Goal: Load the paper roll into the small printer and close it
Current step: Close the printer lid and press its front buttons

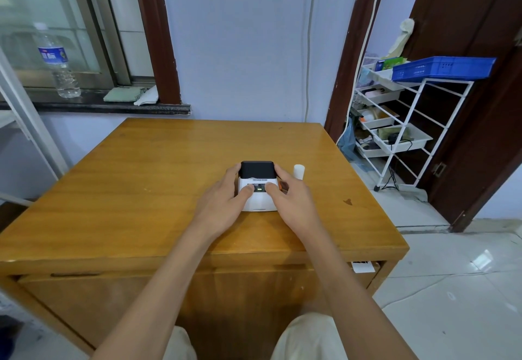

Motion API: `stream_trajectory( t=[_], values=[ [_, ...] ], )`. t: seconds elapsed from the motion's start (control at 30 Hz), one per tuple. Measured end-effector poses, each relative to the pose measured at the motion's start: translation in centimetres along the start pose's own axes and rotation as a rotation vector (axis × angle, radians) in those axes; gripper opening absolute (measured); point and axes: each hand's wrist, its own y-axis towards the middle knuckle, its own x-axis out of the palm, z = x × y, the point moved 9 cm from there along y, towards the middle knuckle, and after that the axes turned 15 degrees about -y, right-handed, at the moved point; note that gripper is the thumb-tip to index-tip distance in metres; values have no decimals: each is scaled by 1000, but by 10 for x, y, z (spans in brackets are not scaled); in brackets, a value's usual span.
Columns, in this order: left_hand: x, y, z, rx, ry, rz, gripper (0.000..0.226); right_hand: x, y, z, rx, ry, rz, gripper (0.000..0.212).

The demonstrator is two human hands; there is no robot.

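On the wooden worktop (158,167), the small printer (257,187) is gripped at its sides between the left hand (223,198) and right hand (291,198), thumbs laid on top, while the paper roll (299,172) is stood just beyond the right hand, untouched.

Both hands are crowding the printer (257,187) from either side. The paper roll (298,172) is standing just right of it, while the rest of the surface (141,179) is lying open.

A water bottle (58,61) stands on the dark windowsill (113,107) beside a folded green cloth (121,95). A blue crate (443,67) tops the white wire rack (409,122) right of the wooden table (141,190).
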Motion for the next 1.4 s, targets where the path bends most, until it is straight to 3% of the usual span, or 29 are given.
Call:
stream_trajectory(
  t=[1.4],
  values=[
    [-1,-3,2,1,-25,0,62,-3,-6,-3,9,22,24,56]
  ],
)
